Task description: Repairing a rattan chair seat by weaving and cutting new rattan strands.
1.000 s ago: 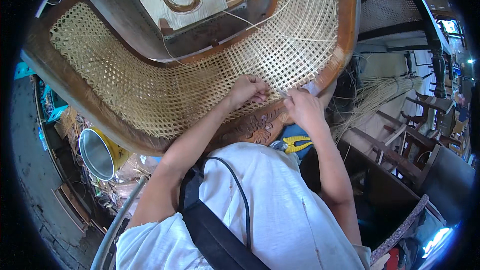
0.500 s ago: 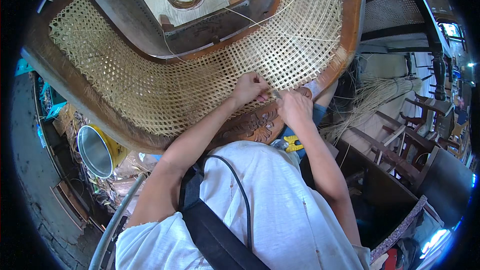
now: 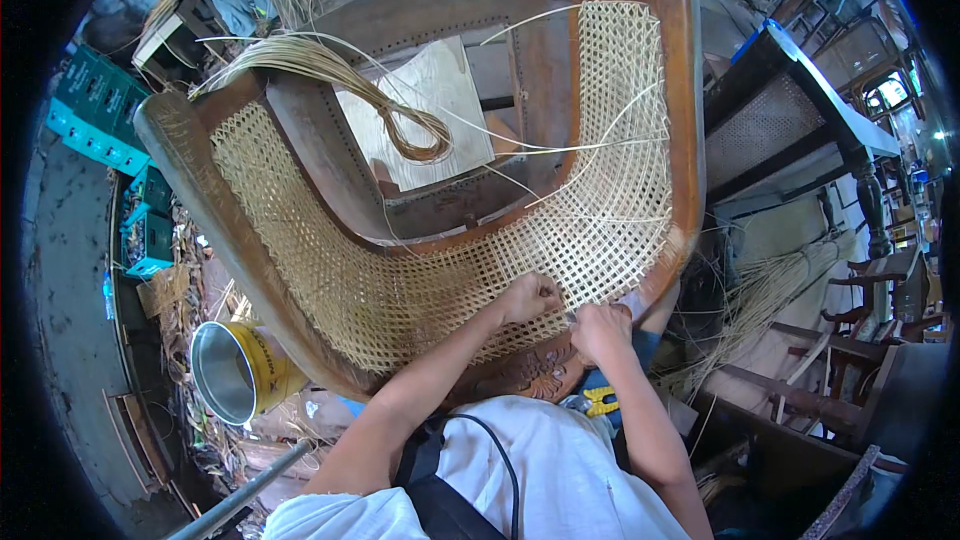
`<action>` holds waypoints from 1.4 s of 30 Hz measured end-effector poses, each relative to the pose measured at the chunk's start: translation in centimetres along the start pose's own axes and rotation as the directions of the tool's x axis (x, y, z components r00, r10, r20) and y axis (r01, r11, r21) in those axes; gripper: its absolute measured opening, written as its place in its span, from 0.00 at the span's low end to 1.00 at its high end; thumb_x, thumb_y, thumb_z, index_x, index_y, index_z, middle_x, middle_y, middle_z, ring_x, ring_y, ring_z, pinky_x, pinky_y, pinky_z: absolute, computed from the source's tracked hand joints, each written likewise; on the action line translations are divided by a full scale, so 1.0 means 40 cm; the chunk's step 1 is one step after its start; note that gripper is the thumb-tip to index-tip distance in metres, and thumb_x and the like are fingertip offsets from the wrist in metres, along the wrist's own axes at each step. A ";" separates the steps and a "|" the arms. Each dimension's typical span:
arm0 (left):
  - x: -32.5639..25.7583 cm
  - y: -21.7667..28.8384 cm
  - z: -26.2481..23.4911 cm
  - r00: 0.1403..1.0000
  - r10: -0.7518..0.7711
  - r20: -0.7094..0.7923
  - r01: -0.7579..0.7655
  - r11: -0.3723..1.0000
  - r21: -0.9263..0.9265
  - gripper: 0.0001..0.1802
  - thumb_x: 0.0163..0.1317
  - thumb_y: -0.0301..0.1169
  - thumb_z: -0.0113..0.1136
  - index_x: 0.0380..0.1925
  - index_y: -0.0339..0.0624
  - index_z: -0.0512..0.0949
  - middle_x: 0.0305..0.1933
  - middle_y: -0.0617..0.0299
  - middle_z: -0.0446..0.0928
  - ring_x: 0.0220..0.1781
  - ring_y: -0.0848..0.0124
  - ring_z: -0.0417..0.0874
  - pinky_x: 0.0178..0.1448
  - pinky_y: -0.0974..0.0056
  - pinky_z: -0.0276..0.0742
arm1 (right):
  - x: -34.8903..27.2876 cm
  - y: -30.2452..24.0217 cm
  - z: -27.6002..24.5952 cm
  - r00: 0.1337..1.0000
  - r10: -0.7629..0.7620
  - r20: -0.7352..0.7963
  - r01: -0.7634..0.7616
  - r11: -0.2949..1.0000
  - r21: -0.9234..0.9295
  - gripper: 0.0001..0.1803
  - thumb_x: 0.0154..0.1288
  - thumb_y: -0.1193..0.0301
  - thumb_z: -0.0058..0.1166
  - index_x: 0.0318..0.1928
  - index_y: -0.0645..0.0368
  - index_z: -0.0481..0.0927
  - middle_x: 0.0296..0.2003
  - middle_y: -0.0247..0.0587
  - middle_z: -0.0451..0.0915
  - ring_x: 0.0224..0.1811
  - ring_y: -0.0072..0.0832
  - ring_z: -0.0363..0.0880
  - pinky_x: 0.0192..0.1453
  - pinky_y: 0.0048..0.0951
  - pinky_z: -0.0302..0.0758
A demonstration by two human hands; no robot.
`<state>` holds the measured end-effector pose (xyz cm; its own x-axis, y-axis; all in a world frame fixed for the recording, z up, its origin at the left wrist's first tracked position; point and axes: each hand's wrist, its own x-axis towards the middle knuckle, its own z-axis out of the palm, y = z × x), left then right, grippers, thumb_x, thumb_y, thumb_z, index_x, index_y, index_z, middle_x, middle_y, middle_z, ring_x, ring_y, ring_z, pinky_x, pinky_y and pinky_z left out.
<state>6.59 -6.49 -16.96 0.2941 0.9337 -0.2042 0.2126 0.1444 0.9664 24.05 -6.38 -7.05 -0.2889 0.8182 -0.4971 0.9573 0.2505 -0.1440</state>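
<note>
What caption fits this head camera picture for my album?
Both hands, left hand and right hand, work pale cane strands into a wooden chair's woven panel.

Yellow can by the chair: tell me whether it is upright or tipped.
Tipped. The yellow can lies on its side, its open mouth facing the camera; contents cannot be told.

The pale woven cane panel [image 3: 560, 240], an open lattice, curves taut inside the tilted brown wooden chair frame [image 3: 685, 90].

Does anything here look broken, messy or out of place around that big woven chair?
Nothing looks broken, but the curved brown wooden chair frame lies tipped over. Loose pale cane strands trail across the pale woven cane panel, where the left hand and right hand are. A yellow metal can lies on its side among scraps.
</note>
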 end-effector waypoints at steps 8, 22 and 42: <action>0.013 0.023 0.004 0.997 0.040 0.065 -0.055 0.966 0.253 0.11 0.52 0.33 0.67 0.36 0.44 0.86 0.32 0.53 0.84 0.32 0.67 0.84 0.41 0.63 0.80 | -0.012 -0.013 -0.027 0.998 -0.001 0.063 -0.002 0.999 0.049 0.13 0.59 0.64 0.56 0.36 0.61 0.85 0.39 0.56 0.84 0.45 0.50 0.83 0.52 0.47 0.77; 0.064 -0.037 -0.075 0.935 -0.208 0.286 0.274 0.937 -0.216 0.08 0.64 0.33 0.64 0.34 0.39 0.84 0.24 0.69 0.79 0.18 0.83 0.69 0.22 0.72 0.65 | -0.004 -0.034 0.003 0.995 -0.050 -0.088 0.047 0.998 -0.042 0.10 0.58 0.69 0.55 0.30 0.63 0.84 0.32 0.56 0.83 0.38 0.47 0.84 0.46 0.45 0.78; 0.015 -0.038 -0.053 0.998 0.044 0.049 -0.042 0.998 -0.049 0.08 0.65 0.30 0.61 0.40 0.39 0.84 0.36 0.60 0.85 0.36 0.77 0.82 0.41 0.66 0.80 | 0.018 -0.016 -0.046 1.000 -0.008 0.018 0.006 0.994 0.105 0.11 0.58 0.66 0.54 0.35 0.59 0.86 0.38 0.55 0.83 0.43 0.49 0.83 0.51 0.45 0.77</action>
<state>4.47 -5.44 -18.20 0.3486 0.9219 -0.1689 0.1542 0.1214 0.9806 23.22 -4.98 -5.73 -0.2965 0.8069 -0.5109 0.9509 0.2001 -0.2360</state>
